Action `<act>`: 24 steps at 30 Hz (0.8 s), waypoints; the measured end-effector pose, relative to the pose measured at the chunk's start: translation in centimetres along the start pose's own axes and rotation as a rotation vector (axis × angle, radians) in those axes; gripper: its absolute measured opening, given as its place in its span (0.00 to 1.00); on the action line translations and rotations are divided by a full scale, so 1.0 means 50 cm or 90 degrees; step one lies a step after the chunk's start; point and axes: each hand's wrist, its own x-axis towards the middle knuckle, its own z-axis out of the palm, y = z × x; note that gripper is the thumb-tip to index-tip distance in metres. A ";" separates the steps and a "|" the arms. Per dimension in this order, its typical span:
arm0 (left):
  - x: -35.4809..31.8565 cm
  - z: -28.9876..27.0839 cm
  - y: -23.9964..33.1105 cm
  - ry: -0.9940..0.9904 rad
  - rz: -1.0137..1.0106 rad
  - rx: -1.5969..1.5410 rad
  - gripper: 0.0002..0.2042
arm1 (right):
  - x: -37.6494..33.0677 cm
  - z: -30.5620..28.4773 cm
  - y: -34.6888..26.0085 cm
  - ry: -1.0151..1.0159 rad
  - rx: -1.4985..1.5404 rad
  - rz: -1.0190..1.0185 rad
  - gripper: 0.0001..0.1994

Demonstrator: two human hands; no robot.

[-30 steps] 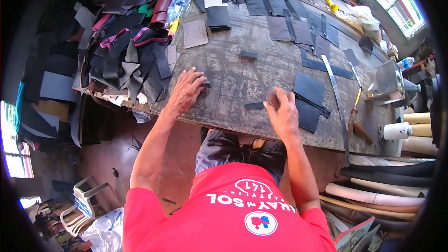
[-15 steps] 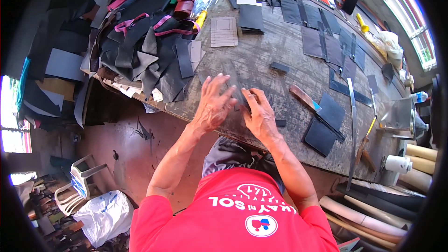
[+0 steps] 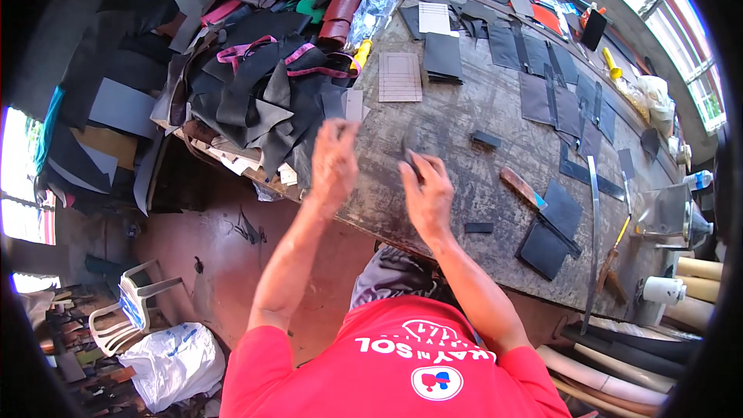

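Note:
My left hand (image 3: 334, 166) is raised over the table's near left edge, beside the pile of dark leather scraps (image 3: 255, 104). Motion smears its fingers, so I cannot make out whether they hold anything. To its right, my right hand (image 3: 427, 195) has thumb and fingers pinched on a small dark piece (image 3: 409, 144), blurred and perhaps leather. Near that hand, two short black strips lie on the worn table (image 3: 387, 186): one strip (image 3: 486, 139) farther off, another strip (image 3: 479, 227) closer to me.
Black panels (image 3: 544, 248) and a wooden-handled blade (image 3: 518, 183) lie to the right, with a long metal ruler (image 3: 594, 224) beyond. A card pattern (image 3: 400, 77) and stacked dark sheets (image 3: 443, 56) lie ahead. A white chair (image 3: 138, 302) stands on the floor at left.
The hands have moved apart. My left hand has shifted left toward the scrap pile, while the right stays over the table with the small dark piece. The whole view has shifted slightly.

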 end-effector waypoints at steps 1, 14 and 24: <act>0.041 -0.028 -0.015 -0.035 0.011 0.057 0.22 | 0.019 0.040 -0.006 0.009 -0.026 -0.099 0.16; 0.108 -0.031 -0.054 -0.016 0.099 0.139 0.20 | -0.124 -0.079 -0.014 -0.264 -0.044 -0.254 0.16; -0.134 0.137 0.335 -0.345 0.148 -0.182 0.20 | -0.264 -0.410 0.034 -0.018 -0.166 0.055 0.07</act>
